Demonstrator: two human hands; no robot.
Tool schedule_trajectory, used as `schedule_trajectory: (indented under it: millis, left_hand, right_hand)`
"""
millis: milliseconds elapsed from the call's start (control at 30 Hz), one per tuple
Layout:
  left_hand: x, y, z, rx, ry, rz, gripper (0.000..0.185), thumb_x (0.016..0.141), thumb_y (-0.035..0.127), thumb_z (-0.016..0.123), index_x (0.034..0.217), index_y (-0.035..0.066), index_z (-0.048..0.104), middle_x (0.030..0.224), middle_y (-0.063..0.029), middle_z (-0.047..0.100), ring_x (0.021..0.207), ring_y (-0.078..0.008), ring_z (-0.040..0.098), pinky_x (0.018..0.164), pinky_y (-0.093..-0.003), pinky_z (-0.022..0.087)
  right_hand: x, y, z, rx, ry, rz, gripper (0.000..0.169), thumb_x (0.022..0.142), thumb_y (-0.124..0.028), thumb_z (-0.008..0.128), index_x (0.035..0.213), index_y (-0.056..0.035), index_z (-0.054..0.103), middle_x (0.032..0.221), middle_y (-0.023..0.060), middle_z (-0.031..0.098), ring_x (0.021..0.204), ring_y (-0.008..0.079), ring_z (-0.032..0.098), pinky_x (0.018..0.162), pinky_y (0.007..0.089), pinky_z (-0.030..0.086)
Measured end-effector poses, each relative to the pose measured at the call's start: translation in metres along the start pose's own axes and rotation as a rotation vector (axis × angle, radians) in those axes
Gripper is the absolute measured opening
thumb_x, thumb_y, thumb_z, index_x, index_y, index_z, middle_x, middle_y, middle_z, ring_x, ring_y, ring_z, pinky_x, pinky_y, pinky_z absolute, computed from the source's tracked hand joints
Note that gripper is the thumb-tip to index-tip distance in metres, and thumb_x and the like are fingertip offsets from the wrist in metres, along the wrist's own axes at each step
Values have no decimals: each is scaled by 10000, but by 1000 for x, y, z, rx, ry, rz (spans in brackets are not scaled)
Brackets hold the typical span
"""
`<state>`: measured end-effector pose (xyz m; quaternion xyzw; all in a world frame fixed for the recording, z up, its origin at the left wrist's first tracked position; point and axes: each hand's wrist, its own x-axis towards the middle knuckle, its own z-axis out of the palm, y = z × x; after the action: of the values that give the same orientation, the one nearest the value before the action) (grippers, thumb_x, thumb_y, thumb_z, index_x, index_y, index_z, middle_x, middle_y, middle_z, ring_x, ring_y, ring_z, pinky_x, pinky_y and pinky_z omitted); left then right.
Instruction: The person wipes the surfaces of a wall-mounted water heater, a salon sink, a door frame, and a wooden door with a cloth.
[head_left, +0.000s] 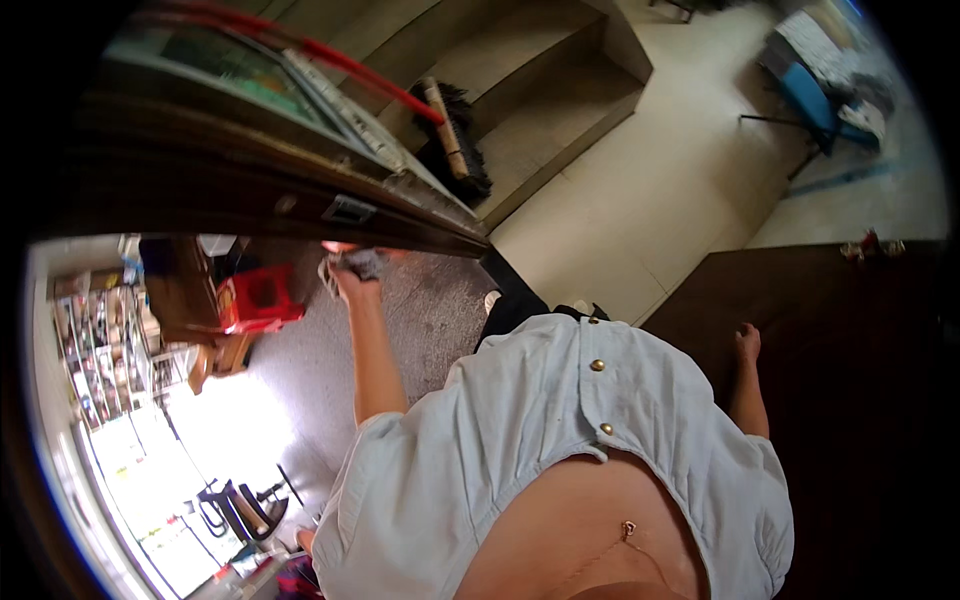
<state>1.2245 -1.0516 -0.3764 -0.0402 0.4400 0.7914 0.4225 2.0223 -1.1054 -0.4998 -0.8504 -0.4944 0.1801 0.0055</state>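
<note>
A crumpled grey cloth is bunched in my left hand, held out at the left, just below a dark wooden door frame in the picture. Part of the cloth hangs past the wrist side, and an orange-red patch behind it is too blurred to name. My right hand is low at my other side, in front of or against a dark wooden door leaf; contact cannot be made out. Its fingers are small and dim. A metal door handle sits at the leaf's far edge.
A broom with a red handle leans by tiled stairs. Beyond the doorway stands a blue chair with cloths on it. To the left are a red plastic stool, a loaded rack and bright glazing.
</note>
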Motion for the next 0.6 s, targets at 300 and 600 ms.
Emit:
schedule_trajectory:
  millis: [300, 600]
  left_hand:
    - [28, 2, 16, -13, 215, 266, 340, 935, 359, 435, 1054, 78, 583, 1015, -10, 623, 933, -201, 572, 838, -330, 468]
    - [18, 5, 13, 93, 284, 144, 317, 846, 337, 616, 1029, 80, 585, 913, -17, 617, 778, -172, 596, 679, -323, 513]
  right_hand:
    - [4, -12, 10, -124, -79, -77, 315, 754, -154, 606, 1066, -118, 595, 1064, 116, 572, 1005, 275, 558, 865, 372, 446]
    - [40, -20, 41, 288, -170, -278, 249, 727, -118, 605, 932, 18, 646, 847, 117, 663, 798, 188, 625, 706, 316, 496]
